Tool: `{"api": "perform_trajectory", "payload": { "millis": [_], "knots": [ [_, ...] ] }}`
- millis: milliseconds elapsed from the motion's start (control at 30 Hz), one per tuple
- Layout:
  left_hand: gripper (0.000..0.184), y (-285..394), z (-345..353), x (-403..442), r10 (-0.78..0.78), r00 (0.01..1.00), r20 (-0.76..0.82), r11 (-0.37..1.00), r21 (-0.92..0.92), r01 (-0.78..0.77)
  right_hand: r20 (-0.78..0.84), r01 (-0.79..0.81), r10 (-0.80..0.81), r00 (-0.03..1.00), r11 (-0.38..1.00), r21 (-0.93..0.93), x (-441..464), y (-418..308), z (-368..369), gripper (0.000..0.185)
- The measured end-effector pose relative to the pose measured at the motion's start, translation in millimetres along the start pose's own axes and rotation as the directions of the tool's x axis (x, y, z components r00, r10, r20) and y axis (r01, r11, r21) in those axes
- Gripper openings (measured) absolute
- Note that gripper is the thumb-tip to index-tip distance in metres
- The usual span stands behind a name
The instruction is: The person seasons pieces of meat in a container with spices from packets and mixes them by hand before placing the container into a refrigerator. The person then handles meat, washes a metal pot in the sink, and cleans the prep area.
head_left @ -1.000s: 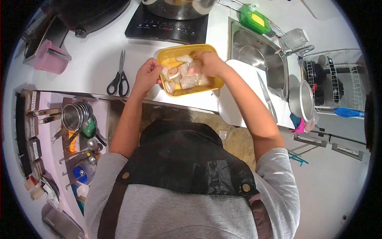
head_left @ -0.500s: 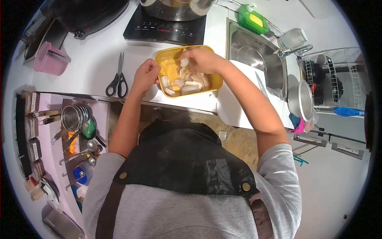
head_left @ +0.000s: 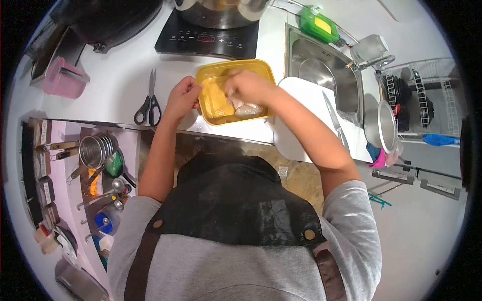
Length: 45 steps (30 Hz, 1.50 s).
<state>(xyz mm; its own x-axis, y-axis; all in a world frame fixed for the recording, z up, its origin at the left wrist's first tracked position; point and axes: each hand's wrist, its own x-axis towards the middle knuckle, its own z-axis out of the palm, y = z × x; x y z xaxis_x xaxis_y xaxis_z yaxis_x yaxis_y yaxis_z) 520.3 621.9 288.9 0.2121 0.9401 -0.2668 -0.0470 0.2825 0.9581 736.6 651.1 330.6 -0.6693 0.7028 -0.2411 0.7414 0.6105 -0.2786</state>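
A yellow rectangular tub (head_left: 217, 120) stands at the counter's front edge, with pale, greyish raw pieces (head_left: 248, 110) that look like peeled shrimp lying toward its right front. My left hand (head_left: 186, 98) pinches the tub's left rim between thumb and fingers. Inside the tub, my right hand (head_left: 247, 87) has its fingers curled down onto the shrimp; they are slightly blurred and partly hide what they grip. Left of my left hand, black-handled scissors (head_left: 148, 106) lie on the counter, blades pointing away.
Behind the tub is an induction cooktop (head_left: 206, 42) bearing a steel pot (head_left: 221, 12). To the right lie a white cutting board (head_left: 296, 128) with a knife (head_left: 332, 113), then a steel sink (head_left: 321, 55) and metal bowl (head_left: 384, 125). A pink container (head_left: 65, 80) stands at left.
My right hand has moved slightly down within the tub, and the shrimp have been gathered into a smaller heap at the right. My left hand stays on the rim.
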Motion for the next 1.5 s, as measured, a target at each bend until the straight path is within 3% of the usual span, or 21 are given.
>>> {"api": "perform_trajectory", "payload": {
  "millis": [33, 67, 133, 233, 300, 367, 400, 500, 533, 700, 767, 800, 833, 967, 1067, 1100, 1167, 1200, 1267, 1367, 1500],
  "knots": [
    [0.013, -2, 0, 0, 0.001, 1.0, -0.011, 1.0, -0.005, -0.001, -0.076, -0.071, 0.084, 0.994, 0.983, 0.169, -3, 3, -11, 0.041],
    [0.014, -5, 1, 1, 0.012, 1.0, -0.026, 1.0, -0.007, -0.012, -0.072, -0.062, 0.074, 0.995, 0.984, 0.167, -8, 2, -18, 0.041],
    [0.015, -9, 2, 2, 0.022, 0.999, -0.035, 1.0, -0.002, -0.022, 0.243, -0.467, 0.43, 0.869, 0.877, 0.116, -23, -12, -32, 0.079],
    [0.015, -13, 5, 5, 0.023, 0.998, -0.054, 0.999, -0.031, -0.025, 0.129, -0.464, 0.451, 0.883, 0.879, 0.107, -23, -12, 16, 0.101],
    [0.015, -19, 6, 7, 0.091, 0.993, -0.079, 0.996, -0.014, -0.093, 0.062, -0.463, 0.459, 0.886, 0.872, 0.16, -21, -18, 19, 0.09],
    [0.014, -22, 3, 9, 0.064, 0.997, -0.051, 0.998, 0.017, -0.063, 0.023, -0.231, 0.233, 0.972, 0.937, 0.261, -17, -22, 18, 0.075],
    [0.013, -20, 1, 10, 0.037, 0.999, -0.022, 0.998, 0.052, -0.036, -0.007, -0.171, 0.183, 0.983, 0.931, 0.323, -16, -24, 14, 0.052],
    [0.013, -15, -1, 8, -0.017, 1.0, -0.015, 0.997, 0.08, 0.018, -0.055, -0.029, 0.056, 0.997, 0.913, 0.407, -8, -2, 2, 0.039],
    [0.013, -15, -2, 8, -0.017, 1.0, -0.016, 0.997, 0.079, 0.018, -0.179, 0.049, 0.052, 0.983, 0.856, 0.515, -9, -2, -9, 0.024],
    [0.013, -18, -3, 9, -0.006, 1.0, 0.016, 1.0, 0.006, 0.006, -0.024, -0.032, 0.072, 0.997, 0.684, 0.729, -17, 18, -37, 0.023],
    [0.014, -15, 1, 9, 0.01, 1.0, -0.014, 1.0, -0.011, -0.011, 0.104, -0.287, 0.318, 0.942, 0.609, 0.739, -19, 27, -33, 0.032],
    [0.015, -14, 3, 8, 0.021, 0.999, -0.045, 0.999, -0.024, -0.022, 0.174, -0.416, 0.4, 0.9, 0.67, 0.614, -20, 19, -34, 0.052],
    [0.015, -15, 4, 8, 0.019, 0.999, -0.044, 1.0, -0.023, -0.02, 0.175, -0.418, 0.4, 0.899, 0.669, 0.615, -17, 12, -24, 0.052],
    [0.015, -15, 3, 10, 0.029, 0.999, -0.035, 0.999, -0.032, -0.03, -0.316, -0.238, 0.267, 0.91, 0.963, 0.125, 12, -17, 60, 0.076],
    [0.016, -15, -2, 13, 0.03, 0.999, -0.013, 0.999, -0.03, -0.031, -0.104, -0.058, 0.086, 0.991, 0.967, 0.247, 14, -34, 42, 0.064],
    [0.016, -15, -4, 14, 0.026, 1.0, 0.007, 0.999, -0.021, -0.026, -0.108, -0.06, 0.09, 0.99, 0.966, 0.252, 12, -30, 36, 0.064],
    [0.016, -12, -6, 14, 0.028, 1.0, 0.013, 1.0, -0.008, -0.028, 0.173, -0.244, 0.213, 0.962, 0.952, 0.185, 6, -10, 20, 0.058],
    [0.017, -10, -6, 13, 0.026, 1.0, 0.017, 1.0, 0.0, -0.026, 0.175, -0.243, 0.212, 0.961, 0.953, 0.183, 3, -1, 12, 0.058],
    [0.017, -7, -1, 10, 0.015, 1.0, 0.009, 1.0, -0.026, -0.015, -0.032, -0.207, 0.22, 0.975, 0.953, 0.221, -5, 10, -3, 0.056],
    [0.017, -11, -2, 11, 0.027, 1.0, 0.002, 0.999, -0.029, -0.027, 0.089, -0.159, 0.134, 0.987, 0.898, 0.41, -8, 2, -28, 0.054],
    [0.018, -15, -4, 16, 0.044, 0.999, -0.001, 0.999, -0.002, -0.044, -0.089, 0.033, -0.009, 0.996, 0.962, 0.271, 17, -2, 9, 0.053]
  ]
}}
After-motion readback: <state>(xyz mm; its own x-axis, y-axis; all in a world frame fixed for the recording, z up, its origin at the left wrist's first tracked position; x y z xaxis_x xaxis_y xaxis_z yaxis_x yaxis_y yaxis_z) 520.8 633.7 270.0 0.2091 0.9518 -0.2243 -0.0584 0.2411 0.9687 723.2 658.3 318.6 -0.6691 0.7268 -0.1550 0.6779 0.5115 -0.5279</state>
